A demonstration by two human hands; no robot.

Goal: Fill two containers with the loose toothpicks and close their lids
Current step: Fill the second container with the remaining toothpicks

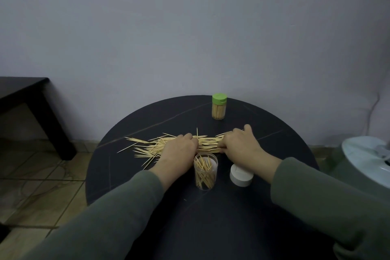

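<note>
— While both hands are laid on the pile, where are the loose toothpicks (209, 140) found relative to the fingers?

— They are spread across the middle of the round black table (147, 175), mostly between and under the two hands. The left hand (178, 148) is curled down over the left part of the heap, and the right hand (239, 145) is curled over the right part, its thumb raised at the far side. Sticks seem to be gathered under the bent fingers of each hand, though how tightly they are pinched cannot be told.

— Which way is the bundle pointed?

— Its long axis is laid left to right between the hands. Left of the left hand the sticks are fanned out at mixed angles, and one is seen pointing away near the left knuckles.

— And the containers?

— An open clear container (205, 172), partly filled with upright, leaning toothpicks, is stood just in front of the pile, between the wrists. A white lid (241, 176) is set beside it to the right. A green-lidded container (219, 106), closed and full, is stood upright at the far edge.
</note>
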